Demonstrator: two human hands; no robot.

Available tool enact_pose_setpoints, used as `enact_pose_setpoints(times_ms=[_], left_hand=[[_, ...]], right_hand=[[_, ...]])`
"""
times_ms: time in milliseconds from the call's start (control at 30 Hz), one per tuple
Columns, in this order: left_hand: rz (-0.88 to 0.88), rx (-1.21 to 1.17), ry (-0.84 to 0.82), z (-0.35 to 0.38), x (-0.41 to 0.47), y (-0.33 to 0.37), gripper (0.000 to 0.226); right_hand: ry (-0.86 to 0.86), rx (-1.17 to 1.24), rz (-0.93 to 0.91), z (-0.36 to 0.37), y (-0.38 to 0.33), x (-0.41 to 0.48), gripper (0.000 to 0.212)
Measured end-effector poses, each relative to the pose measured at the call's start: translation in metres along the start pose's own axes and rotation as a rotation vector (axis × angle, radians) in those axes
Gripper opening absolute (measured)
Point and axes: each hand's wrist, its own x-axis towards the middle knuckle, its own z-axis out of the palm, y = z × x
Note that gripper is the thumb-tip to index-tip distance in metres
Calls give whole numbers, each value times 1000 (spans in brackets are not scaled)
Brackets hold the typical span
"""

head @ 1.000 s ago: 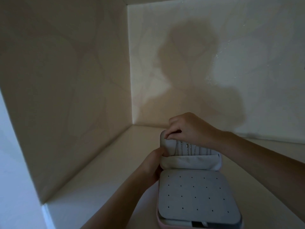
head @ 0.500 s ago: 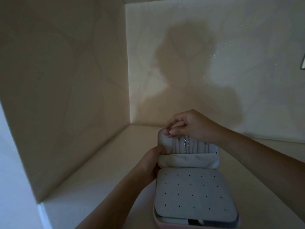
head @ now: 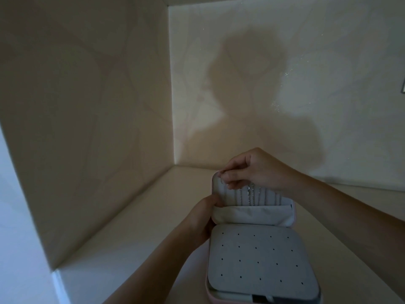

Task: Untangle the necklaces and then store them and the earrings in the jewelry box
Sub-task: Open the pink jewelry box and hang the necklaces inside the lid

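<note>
Up at the lid (head: 252, 217) of the open box (head: 263, 260), right hand (head: 256, 170) pinches the top end of one of the necklaces (head: 249, 195) hanging inside it; left hand (head: 202, 220) grips the lid's left edge, fingers curled round it.

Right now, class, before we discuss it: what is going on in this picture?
A person is working at an open jewelry box on a pale shelf in a corner. The left hand grips the left edge of the raised lid, while the right hand appears to pinch the top of one of the necklace chains hanging in a row inside the lid, their lower ends tucked into a fabric pocket. The perforated earring panel in the base shows no earrings.
</note>
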Motion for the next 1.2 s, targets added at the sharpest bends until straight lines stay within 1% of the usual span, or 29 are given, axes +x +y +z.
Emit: enact_pose_setpoints(times_ms=[133,233,367,433,467,567,633,700,767,800,867,933,967,1033,1067,1133,1200], left_hand=[[-32,-31,43,-1,2,-1,15],[-25,-19,41,-2,4,-2,26],[-12,-3,10,-3,3,-2,30],[-10,-1,-2,-3,4,-3,37],[-9,-7,-10,-3,5,-3,36],[3,-14,-16,-2,4,-3,9],[-10,-12,-19,-3,5,-3,9],[-13,-9,-18,-4,7,-3,16],[-14,-20,-22,-4,8,-4,6],[-17,-23,-21,-5,8,-4,5],[-17,-33,-17,-7,10,-6,11],[-22,-25,-24,-7,10,-7,8],[-25,-17,-39,-6,8,-6,10],[-41,-19,-36,-7,9,-7,26],[-47,-19,-26,-7,9,-8,26],[-54,-28,-44,-6,9,-9,9],[-63,-39,-53,-7,11,-8,18]], right_hand=[[-16,90,41,-1,-2,-1,8],[-49,126,43,-2,-4,-1,9],[-73,130,48,-3,-4,-2,10],[-81,144,56,-3,-3,-2,11],[-89,150,60,-3,-3,-2,12],[-104,146,67,-3,-1,-2,13],[-81,98,63,-3,-1,-1,13],[-41,8,36,-2,-1,0,14],[-3,-108,-9,0,-2,1,12],[10,-165,-31,1,-2,2,11],[20,-270,-66,3,-1,4,8],[32,-351,-90,4,-1,7,11],[46,-375,-97,5,-1,9,14],[80,-425,-133,5,-3,12,20],[85,-464,-163,4,-5,13,21],[63,-542,-213,2,-9,14,21],[36,-586,-231,0,-11,14,20]])
